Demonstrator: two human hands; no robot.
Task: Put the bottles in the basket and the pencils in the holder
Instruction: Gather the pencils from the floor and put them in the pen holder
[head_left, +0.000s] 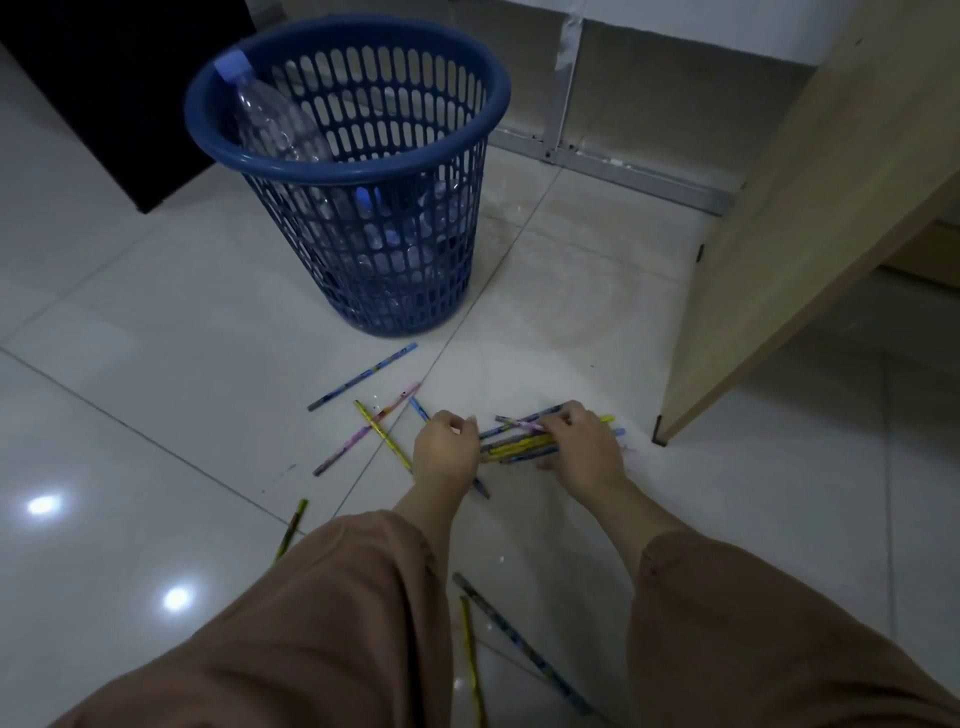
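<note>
Fingers (558, 423) of right hand (584, 449) curled over bundle of pencils (519, 444) on tiled floor (156, 312), roughly five or six in bundle, exact count unclear. Left hand (445, 447) at bundle's other end, fingertips bent onto pencil ends. Loose pencils: five left of hands, two near right sleeve (753, 639), seven total. Blue basket (395, 249) beyond, upright; one clear bottle (275, 119) leaning at rim, more bottles behind mesh, number uncertain. Wooden panel (805, 208) at right.
</note>
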